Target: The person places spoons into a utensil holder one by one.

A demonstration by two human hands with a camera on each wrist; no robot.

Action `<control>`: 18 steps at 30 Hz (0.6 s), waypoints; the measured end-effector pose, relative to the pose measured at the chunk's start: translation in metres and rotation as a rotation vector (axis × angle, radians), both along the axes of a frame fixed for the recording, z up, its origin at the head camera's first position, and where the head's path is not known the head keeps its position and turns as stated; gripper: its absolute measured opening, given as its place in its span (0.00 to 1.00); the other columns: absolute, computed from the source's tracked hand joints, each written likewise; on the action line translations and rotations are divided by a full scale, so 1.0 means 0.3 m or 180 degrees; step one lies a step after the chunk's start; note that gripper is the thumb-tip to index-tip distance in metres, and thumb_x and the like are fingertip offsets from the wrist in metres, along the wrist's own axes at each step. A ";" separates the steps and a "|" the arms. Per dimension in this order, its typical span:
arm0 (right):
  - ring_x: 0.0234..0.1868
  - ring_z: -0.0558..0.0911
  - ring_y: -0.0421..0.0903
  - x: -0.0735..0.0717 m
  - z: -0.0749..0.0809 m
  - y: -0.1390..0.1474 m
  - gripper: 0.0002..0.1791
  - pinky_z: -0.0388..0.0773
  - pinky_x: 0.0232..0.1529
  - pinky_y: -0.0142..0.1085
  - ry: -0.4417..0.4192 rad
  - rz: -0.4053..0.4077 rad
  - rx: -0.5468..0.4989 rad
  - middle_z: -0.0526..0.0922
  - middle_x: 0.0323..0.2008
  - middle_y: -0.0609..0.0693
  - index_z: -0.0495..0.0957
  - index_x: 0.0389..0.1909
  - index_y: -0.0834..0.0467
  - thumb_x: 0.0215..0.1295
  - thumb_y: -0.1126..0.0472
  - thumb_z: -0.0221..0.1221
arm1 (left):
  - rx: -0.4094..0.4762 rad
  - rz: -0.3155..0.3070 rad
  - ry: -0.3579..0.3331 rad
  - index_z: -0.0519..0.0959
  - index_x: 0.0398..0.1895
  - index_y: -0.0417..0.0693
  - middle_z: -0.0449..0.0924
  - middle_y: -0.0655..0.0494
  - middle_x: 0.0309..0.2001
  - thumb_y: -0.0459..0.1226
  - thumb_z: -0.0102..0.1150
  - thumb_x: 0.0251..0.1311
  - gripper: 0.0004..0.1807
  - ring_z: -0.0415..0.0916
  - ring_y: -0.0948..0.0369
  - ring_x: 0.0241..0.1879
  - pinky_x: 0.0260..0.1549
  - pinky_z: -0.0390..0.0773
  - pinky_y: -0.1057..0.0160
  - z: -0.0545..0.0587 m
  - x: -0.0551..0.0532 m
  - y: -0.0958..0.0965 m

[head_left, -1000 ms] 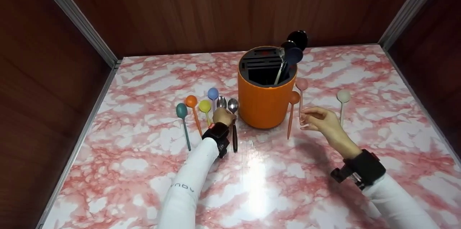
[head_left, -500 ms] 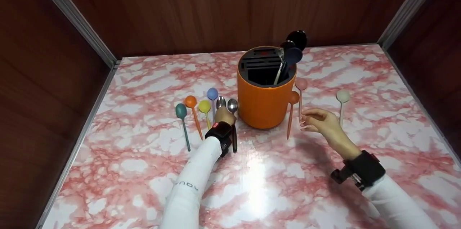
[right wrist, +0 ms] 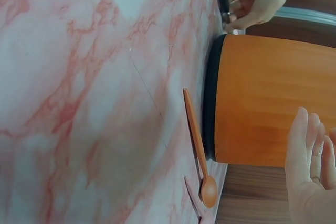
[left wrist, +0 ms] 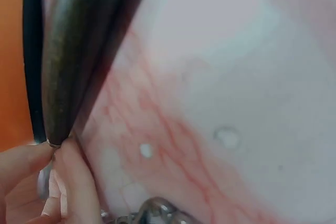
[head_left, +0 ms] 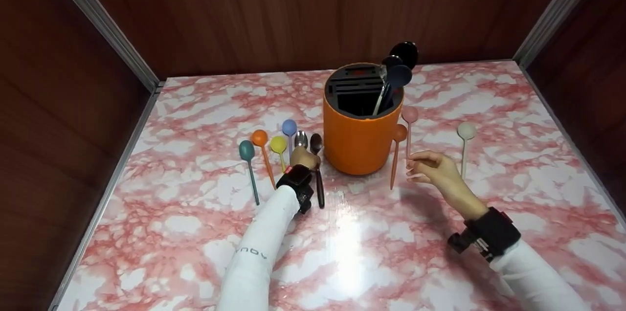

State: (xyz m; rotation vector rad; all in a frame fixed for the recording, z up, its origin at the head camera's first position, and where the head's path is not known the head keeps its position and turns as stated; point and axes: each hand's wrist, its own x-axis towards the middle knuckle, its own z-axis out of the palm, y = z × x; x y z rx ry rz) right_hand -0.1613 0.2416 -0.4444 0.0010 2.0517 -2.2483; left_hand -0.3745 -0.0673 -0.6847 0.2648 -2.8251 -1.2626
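Observation:
My left hand (head_left: 303, 157) pinches a metal spoon with a dark handle (head_left: 320, 191) at its neck, thumb and finger closed just where the handle ends (left wrist: 79, 66). The bowl of this spoon looks dark, and the spoon lies left of the orange utensil holder (head_left: 359, 147). Another metal spoon (head_left: 301, 139) is just left of it, its lower part hidden by the hand. My right hand (head_left: 437, 169) hovers with loosely bent fingers and nothing in them, near a pink spoon (head_left: 410, 115). An orange-brown spoon (right wrist: 194, 129) lies between that hand and the holder.
On the left lie teal (head_left: 247, 150), orange (head_left: 260, 138), yellow (head_left: 278, 144) and blue (head_left: 289, 127) spoons. A pale spoon (head_left: 466, 131) lies at the right. Several dark utensils (head_left: 398, 75) stick up from the holder. Wood-look walls (head_left: 293, 12) enclose the marbled table.
The pinched spoon's bowl has gone from shiny silver to dark, and its handle end has shifted slightly right. The left hand moved a little; the right hand has dropped very slightly.

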 end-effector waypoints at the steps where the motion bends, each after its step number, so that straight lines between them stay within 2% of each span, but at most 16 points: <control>1: 0.33 0.82 0.42 0.001 -0.001 0.000 0.10 0.84 0.40 0.35 -0.0012 0.0003 0.0008 0.84 0.34 0.49 0.76 0.46 0.71 0.66 0.75 0.53 | 0.0048 0.0016 0.0070 0.79 0.19 0.44 0.78 0.52 0.21 0.37 0.67 0.26 0.11 0.74 0.53 0.23 0.21 0.76 0.61 -0.053 -0.026 -0.011; 2: 0.33 0.82 0.42 0.002 -0.001 0.000 0.10 0.84 0.40 0.35 -0.0022 0.0015 0.0019 0.83 0.35 0.49 0.76 0.47 0.71 0.66 0.74 0.53 | 0.0106 0.0017 0.0031 0.79 0.19 0.45 0.78 0.52 0.21 0.37 0.68 0.26 0.11 0.74 0.54 0.23 0.21 0.76 0.61 -0.075 -0.041 -0.017; 3: 0.33 0.82 0.42 0.003 -0.002 0.000 0.11 0.84 0.40 0.35 -0.0035 0.0025 0.0026 0.83 0.35 0.49 0.76 0.47 0.72 0.66 0.74 0.53 | 0.0204 0.0028 -0.0034 0.79 0.20 0.44 0.78 0.52 0.21 0.36 0.69 0.27 0.12 0.76 0.53 0.23 0.22 0.78 0.60 -0.078 -0.045 -0.020; 4: 0.34 0.82 0.42 0.004 -0.003 0.001 0.11 0.84 0.41 0.35 -0.0043 0.0042 0.0049 0.83 0.35 0.50 0.75 0.48 0.72 0.67 0.73 0.53 | 0.0267 0.0058 -0.0045 0.79 0.20 0.44 0.78 0.52 0.20 0.36 0.70 0.26 0.12 0.75 0.54 0.22 0.21 0.78 0.61 -0.074 -0.041 -0.021; 5: 0.34 0.82 0.42 0.004 -0.004 0.000 0.11 0.84 0.41 0.35 -0.0052 0.0054 0.0069 0.83 0.34 0.50 0.75 0.48 0.72 0.67 0.73 0.53 | 0.0345 0.0079 -0.0069 0.79 0.20 0.43 0.78 0.51 0.19 0.35 0.70 0.25 0.12 0.76 0.54 0.21 0.20 0.78 0.62 -0.041 -0.021 -0.019; 6: 0.34 0.82 0.42 0.004 -0.006 0.001 0.11 0.84 0.41 0.35 -0.0054 0.0067 0.0083 0.82 0.34 0.51 0.75 0.48 0.72 0.67 0.73 0.53 | 0.0456 0.0081 -0.0194 0.80 0.22 0.41 0.79 0.50 0.20 0.34 0.70 0.28 0.13 0.77 0.54 0.21 0.20 0.79 0.62 0.025 0.015 -0.017; 9: 0.34 0.82 0.42 0.004 -0.013 0.000 0.11 0.84 0.41 0.34 -0.0060 0.0083 0.0096 0.82 0.34 0.51 0.75 0.49 0.72 0.68 0.73 0.53 | 0.0794 0.0229 -0.0614 0.81 0.30 0.33 0.82 0.41 0.24 0.28 0.68 0.36 0.13 0.82 0.49 0.24 0.25 0.85 0.58 0.301 0.167 0.012; 10: 0.34 0.82 0.42 0.004 -0.015 0.000 0.11 0.84 0.41 0.34 -0.0061 0.0090 0.0100 0.82 0.35 0.52 0.75 0.49 0.72 0.68 0.73 0.53 | 0.0879 0.0274 -0.0717 0.81 0.31 0.31 0.82 0.40 0.25 0.27 0.67 0.39 0.12 0.83 0.49 0.24 0.26 0.85 0.58 0.379 0.211 0.020; 11: 0.35 0.82 0.42 0.005 -0.018 -0.001 0.12 0.84 0.41 0.34 -0.0061 0.0094 0.0102 0.82 0.35 0.51 0.75 0.49 0.73 0.68 0.73 0.53 | 0.1028 0.0294 -0.0825 0.80 0.32 0.30 0.83 0.39 0.25 0.25 0.65 0.42 0.11 0.83 0.49 0.24 0.25 0.86 0.57 0.437 0.244 0.025; 12: 0.35 0.82 0.42 0.005 -0.020 -0.002 0.12 0.84 0.41 0.34 -0.0063 0.0100 0.0102 0.82 0.36 0.51 0.74 0.50 0.73 0.68 0.73 0.53 | 0.1193 0.0319 -0.0879 0.80 0.33 0.29 0.83 0.38 0.25 0.24 0.64 0.43 0.10 0.83 0.49 0.24 0.24 0.86 0.56 0.451 0.255 0.026; 13: 0.35 0.82 0.42 0.006 -0.021 -0.002 0.12 0.83 0.42 0.33 -0.0067 0.0113 0.0113 0.82 0.36 0.51 0.74 0.50 0.73 0.68 0.72 0.53 | 0.1322 0.0360 -0.0864 0.80 0.31 0.30 0.83 0.39 0.24 0.24 0.65 0.43 0.09 0.83 0.50 0.22 0.22 0.86 0.56 0.424 0.246 0.025; 14: 0.36 0.82 0.42 0.006 -0.023 -0.003 0.13 0.83 0.42 0.33 -0.0074 0.0125 0.0118 0.82 0.37 0.50 0.74 0.50 0.73 0.68 0.72 0.53 | 0.1486 0.0377 -0.0847 0.80 0.30 0.31 0.82 0.39 0.23 0.24 0.65 0.42 0.09 0.83 0.50 0.21 0.20 0.85 0.56 0.363 0.218 0.020; 15: 0.36 0.82 0.42 0.006 -0.024 -0.004 0.13 0.83 0.42 0.33 -0.0081 0.0137 0.0133 0.82 0.37 0.50 0.73 0.51 0.74 0.68 0.72 0.53 | 0.1575 0.0371 -0.0787 0.80 0.28 0.33 0.82 0.42 0.21 0.25 0.67 0.41 0.09 0.82 0.53 0.18 0.17 0.84 0.57 0.272 0.173 0.011; 17: 0.36 0.82 0.41 0.007 -0.025 -0.006 0.14 0.83 0.42 0.34 -0.0099 0.0166 0.0164 0.82 0.37 0.49 0.72 0.51 0.74 0.68 0.72 0.53 | 0.1836 0.0341 -0.0656 0.80 0.26 0.35 0.81 0.45 0.18 0.27 0.71 0.38 0.11 0.80 0.54 0.15 0.11 0.81 0.57 0.029 0.051 -0.012; 18: 0.36 0.82 0.41 0.007 -0.026 -0.007 0.14 0.83 0.42 0.34 -0.0117 0.0180 0.0172 0.82 0.37 0.49 0.72 0.52 0.74 0.68 0.72 0.53 | 0.1932 0.0352 -0.0615 0.80 0.26 0.36 0.81 0.45 0.18 0.28 0.73 0.36 0.12 0.80 0.54 0.15 0.11 0.81 0.56 -0.067 0.004 -0.018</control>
